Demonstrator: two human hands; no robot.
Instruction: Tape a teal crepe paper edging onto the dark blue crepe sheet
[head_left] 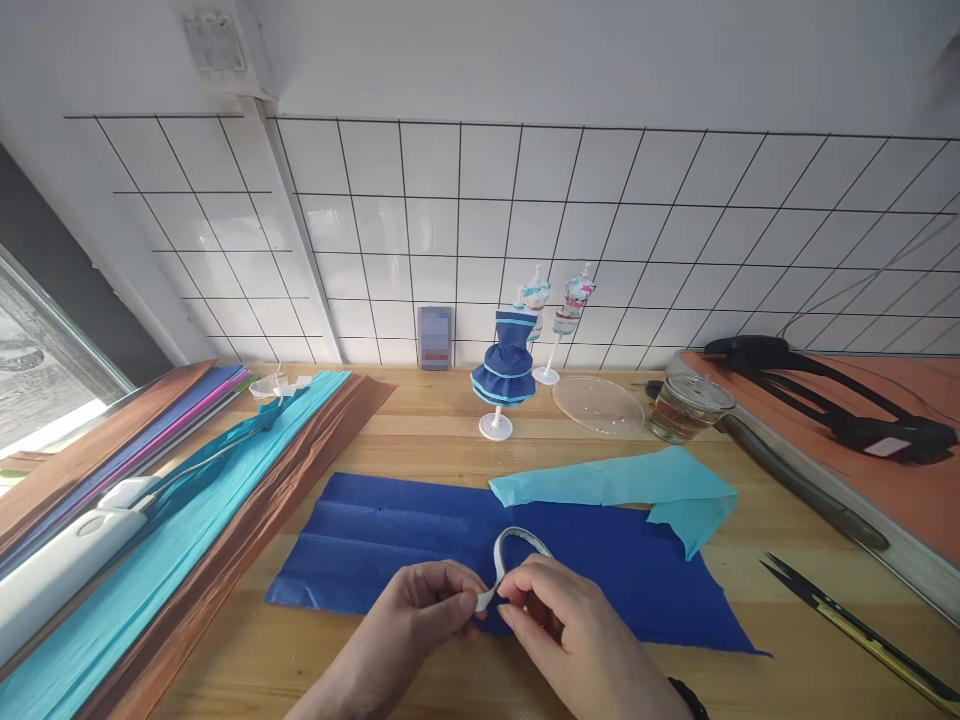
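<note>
My left hand (431, 612) is closed, its thumb and forefinger pinching the end of a narrow white tape (501, 558). The tape curves up into a ring, possibly a thin roll, whose right side goes behind my right hand (559, 620). My right hand is closed too, fingers curled around that ring close to the left fingertips. Both hands are over a flat, creased dark blue paper sheet (420, 535). A folded light blue paper strip (600, 480) lies across the sheet's far right part.
A small dress form in a blue dress (506, 365) stands behind the sheet, with others behind it. A clear disc (598, 405) and a glass jar (686, 408) are right. Tweezers (844, 620) lie front right. Coloured papers (225, 510) and a white glue gun (90, 530) lie left.
</note>
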